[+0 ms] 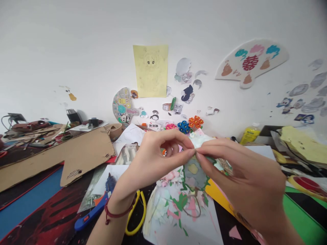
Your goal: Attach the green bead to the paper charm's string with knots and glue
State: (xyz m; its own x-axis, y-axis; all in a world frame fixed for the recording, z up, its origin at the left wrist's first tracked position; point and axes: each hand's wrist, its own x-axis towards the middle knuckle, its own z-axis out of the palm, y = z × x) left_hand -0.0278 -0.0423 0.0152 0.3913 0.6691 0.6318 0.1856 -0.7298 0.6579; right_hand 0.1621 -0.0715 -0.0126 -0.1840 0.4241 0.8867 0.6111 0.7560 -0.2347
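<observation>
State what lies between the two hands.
In the head view, a grey paper cutout with a yellow patch and green edging sits between the left hand and right hand, at their fingertips.

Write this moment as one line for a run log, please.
Left hand: fingertips at grey green-edged paper cut-out | Right hand: fingertips at same cut-out | Nearby: paper scraps, blue-handled cutter

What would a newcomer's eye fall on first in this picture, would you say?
Probably the left hand and right hand, their fingertips meeting at the centre above a grey cut-out edged in green. Higher up, a fan-shaped card with a red double-happiness character and a yellow sheet with a pencil sketch stand out on the white wall.
</observation>
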